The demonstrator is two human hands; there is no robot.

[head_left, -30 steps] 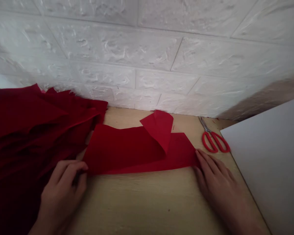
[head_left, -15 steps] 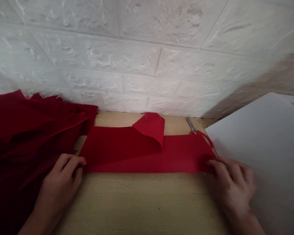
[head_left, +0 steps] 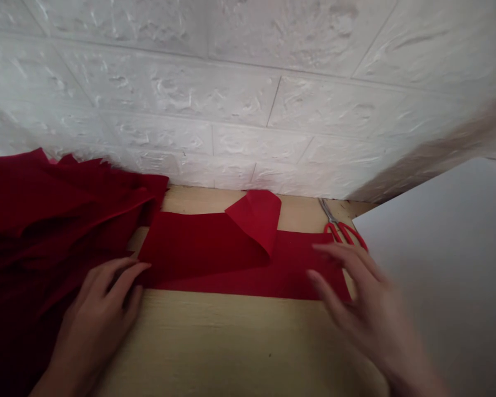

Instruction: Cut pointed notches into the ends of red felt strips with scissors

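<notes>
While the right hand's (head_left: 367, 298) grip stands wide, thumb and fingers parted at the right end of a red fabric piece (head_left: 215, 278), the left hand (head_left: 101, 309) curls at its left end; whether that grip pinches the edge, I cannot tell. The piece lies on the worktop (head_left: 231, 344) between both hands, a lighter flap (head_left: 256, 218) turned over toward the far side. Smoothing it out seems the step in hand; the next move probably calls for fingertips on that flap. At its far right corner lie red-handled scissors (head_left: 333, 220); a red fabric heap (head_left: 58, 237) spreads beside the left hand. No brand, label or writing is readable.
</notes>
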